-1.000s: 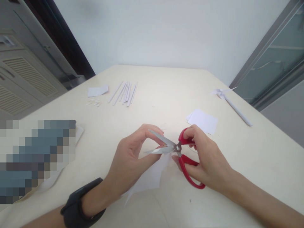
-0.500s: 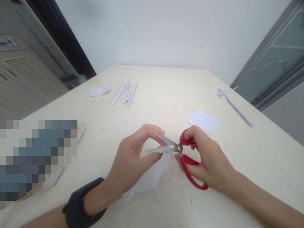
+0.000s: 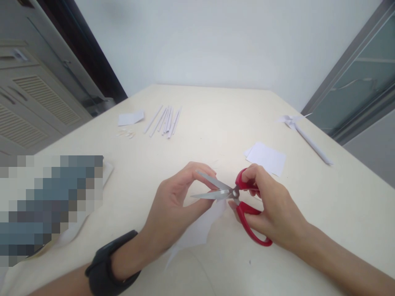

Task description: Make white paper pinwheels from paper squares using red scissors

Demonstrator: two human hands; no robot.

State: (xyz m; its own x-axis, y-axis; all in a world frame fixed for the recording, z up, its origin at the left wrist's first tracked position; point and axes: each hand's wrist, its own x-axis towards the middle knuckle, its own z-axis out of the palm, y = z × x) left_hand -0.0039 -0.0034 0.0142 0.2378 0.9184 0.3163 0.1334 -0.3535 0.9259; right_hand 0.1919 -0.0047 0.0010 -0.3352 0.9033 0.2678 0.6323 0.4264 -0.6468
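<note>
My right hand (image 3: pixel 271 201) has its fingers through the loops of red-handled scissors (image 3: pixel 216 193). The scissor blades are spread and point left, crossing in front of the fingertips of my left hand (image 3: pixel 175 205). Thumb and fingers of that left hand are pinched on a white piece of paper (image 3: pixel 200 230), which hangs below the blades and has a pointed flap at its lower left. The pinch point is partly hidden behind the blades. A dark watch (image 3: pixel 111 263) is on my left wrist.
White paper squares (image 3: pixel 267 158) lie right of centre, a paper pinwheel on a rolled stick (image 3: pixel 313 144) beyond them. Rolled paper sticks (image 3: pixel 169 121), folded paper (image 3: pixel 131 118) and small scraps (image 3: pixel 126 133) lie at the far left. A blurred-out object (image 3: pixel 55 201) is at the near left.
The whole view has shifted slightly, so everything appears a little further right. The scissor blades look slightly closer together. Both hands keep their holds.
</note>
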